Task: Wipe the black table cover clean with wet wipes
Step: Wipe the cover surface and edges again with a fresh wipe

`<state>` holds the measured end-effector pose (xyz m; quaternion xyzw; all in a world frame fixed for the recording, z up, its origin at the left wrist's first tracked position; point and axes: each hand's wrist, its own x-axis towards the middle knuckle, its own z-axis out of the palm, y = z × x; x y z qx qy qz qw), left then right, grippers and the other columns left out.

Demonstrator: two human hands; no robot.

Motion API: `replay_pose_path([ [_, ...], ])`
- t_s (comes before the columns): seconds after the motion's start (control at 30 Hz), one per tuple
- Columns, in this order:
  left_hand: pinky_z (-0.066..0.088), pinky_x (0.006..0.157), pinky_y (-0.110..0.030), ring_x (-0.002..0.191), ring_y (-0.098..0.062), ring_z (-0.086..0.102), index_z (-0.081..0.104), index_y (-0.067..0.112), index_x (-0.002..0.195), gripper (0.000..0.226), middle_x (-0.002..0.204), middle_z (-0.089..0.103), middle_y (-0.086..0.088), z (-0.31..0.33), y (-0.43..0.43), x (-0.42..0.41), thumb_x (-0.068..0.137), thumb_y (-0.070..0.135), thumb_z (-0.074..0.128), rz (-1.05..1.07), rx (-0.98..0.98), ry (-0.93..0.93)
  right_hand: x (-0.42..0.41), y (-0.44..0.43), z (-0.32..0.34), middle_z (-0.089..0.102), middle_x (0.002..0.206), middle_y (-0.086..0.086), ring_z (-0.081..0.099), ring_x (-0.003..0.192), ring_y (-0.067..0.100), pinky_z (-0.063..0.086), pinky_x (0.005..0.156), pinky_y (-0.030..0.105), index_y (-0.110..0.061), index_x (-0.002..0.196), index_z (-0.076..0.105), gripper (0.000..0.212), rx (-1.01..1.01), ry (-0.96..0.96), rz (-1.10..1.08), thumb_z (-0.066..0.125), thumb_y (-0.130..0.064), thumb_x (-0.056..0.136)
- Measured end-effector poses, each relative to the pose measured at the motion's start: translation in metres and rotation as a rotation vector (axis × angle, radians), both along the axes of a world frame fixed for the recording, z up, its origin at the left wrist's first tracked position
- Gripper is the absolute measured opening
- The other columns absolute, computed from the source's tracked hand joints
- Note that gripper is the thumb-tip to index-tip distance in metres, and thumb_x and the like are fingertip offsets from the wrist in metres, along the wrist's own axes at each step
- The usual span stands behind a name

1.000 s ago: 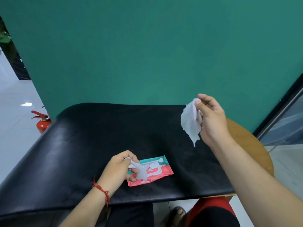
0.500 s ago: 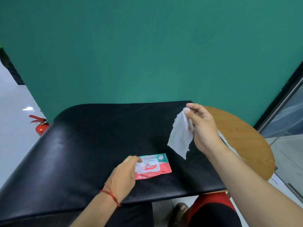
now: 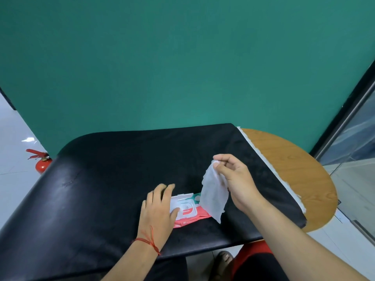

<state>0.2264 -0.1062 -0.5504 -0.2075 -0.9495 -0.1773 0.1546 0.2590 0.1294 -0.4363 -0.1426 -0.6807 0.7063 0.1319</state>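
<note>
A black table cover point(image 3: 105, 179) is draped over a round wooden table point(image 3: 294, 171). On it near the front lies a pink and teal pack of wet wipes point(image 3: 190, 212) with its white flip lid raised. My left hand point(image 3: 159, 207) lies flat with straight fingers on the pack's left end. My right hand point(image 3: 235, 179) pinches the top corner of a white wet wipe point(image 3: 214, 194) between thumb and fingers. The wipe hangs loose above the pack's right end.
A teal wall stands right behind the table. A red fire extinguisher point(image 3: 41, 162) sits on the pale floor at the left. A glass door with a dark frame point(image 3: 351, 126) is at the right. The cover's white frayed edge point(image 3: 269, 165) runs along its right side.
My right hand has lowered the wipe toward the pack. My left hand let go of the wipe sticking out of the pack and now lies flat on it.
</note>
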Motion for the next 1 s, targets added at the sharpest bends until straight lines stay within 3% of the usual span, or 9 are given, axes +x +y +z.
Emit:
replay_pose_path([
  [0.07,0.054,0.087,-0.034,0.111,-0.017,0.06,0.067,0.03,0.118,0.046,0.123,0.061,0.011,-0.004,-0.004,-0.006,0.077,0.034,0.088,-0.089,0.015,0.0,0.002,0.0,-0.004,0.075,0.106,0.007,0.071,0.112,0.031,0.057,0.1,0.05,-0.029,0.104,0.077,0.015,0.028,-0.026,0.026,0.071,-0.017,0.1],
  [0.17,0.055,0.081,-0.028,0.095,-0.008,0.062,0.069,0.035,0.102,0.016,0.106,0.062,0.02,-0.011,-0.01,-0.007,0.09,0.047,0.068,-0.208,0.01,0.006,0.003,-0.002,-0.005,0.073,0.1,0.002,0.071,0.107,0.023,0.059,0.091,0.039,-0.029,0.105,0.077,0.015,0.091,-0.018,0.063,0.071,-0.017,0.1],
  [0.3,0.044,0.108,-0.028,0.129,-0.011,0.057,0.069,0.037,0.127,0.061,0.141,0.059,0.018,-0.014,-0.018,0.007,0.095,0.078,0.039,-0.274,-0.06,-0.114,0.006,0.002,-0.006,0.072,0.101,-0.003,0.07,0.109,0.016,0.057,0.094,0.035,-0.031,0.106,0.077,0.016,0.125,0.004,0.079,0.072,-0.018,0.099],
  [0.43,-0.001,0.129,-0.04,0.162,-0.019,0.003,0.037,0.04,0.156,0.092,0.172,0.008,0.015,0.001,-0.019,0.02,0.084,0.096,0.029,-0.29,-0.283,-0.333,0.01,0.007,-0.011,0.073,0.104,-0.002,0.07,0.11,0.016,0.058,0.097,0.04,-0.032,0.105,0.078,0.015,0.14,-0.021,0.071,0.072,-0.019,0.099],
  [0.53,0.019,0.127,-0.041,0.153,-0.021,0.03,0.042,0.043,0.148,0.084,0.166,0.032,0.008,0.005,-0.017,0.013,0.084,0.094,0.022,-0.287,-0.31,-0.29,0.013,0.013,-0.01,0.075,0.104,0.004,0.072,0.107,0.021,0.057,0.096,0.042,-0.028,0.1,0.079,0.016,0.119,-0.049,0.085,0.071,-0.015,0.096],
  [0.67,0.048,0.102,-0.04,0.114,-0.014,0.059,0.058,0.041,0.127,0.058,0.128,0.059,0.013,0.01,-0.004,0.001,0.09,0.08,0.037,-0.318,-0.238,-0.079,0.016,0.021,-0.006,0.077,0.088,0.005,0.072,0.093,0.017,0.055,0.092,0.043,-0.021,0.092,0.08,0.021,0.199,-0.205,0.222,0.06,-0.017,0.094],
  [0.77,0.051,0.099,-0.041,0.109,-0.016,0.059,0.062,0.036,0.123,0.052,0.123,0.061,0.009,0.026,0.013,-0.006,0.091,0.074,0.048,-0.358,-0.151,0.059,0.013,0.029,-0.015,0.077,0.089,-0.012,0.072,0.094,0.004,0.058,0.093,0.043,-0.032,0.092,0.077,0.021,0.555,-0.315,0.203,0.069,-0.051,0.095],
  [0.87,0.046,0.109,-0.053,0.113,-0.02,0.06,0.067,0.033,0.119,0.046,0.124,0.064,0.004,0.047,0.033,-0.016,0.092,0.068,0.055,-0.417,-0.116,0.239,0.015,0.041,-0.017,0.077,0.098,-0.014,0.074,0.091,0.005,0.061,0.089,0.039,-0.034,0.108,0.071,0.062,0.556,-0.441,0.128,0.077,-0.081,0.067],
  [1.0,0.038,0.116,-0.056,0.119,-0.021,0.058,0.066,0.031,0.119,0.045,0.13,0.062,0.004,0.072,0.054,-0.035,0.096,0.068,0.054,-0.532,-0.099,0.299,0.02,0.069,-0.005,0.075,0.11,-0.013,0.076,0.096,0.01,0.063,0.086,0.036,-0.032,0.119,0.065,0.053,0.503,-0.44,0.046,0.084,-0.062,0.079],
])
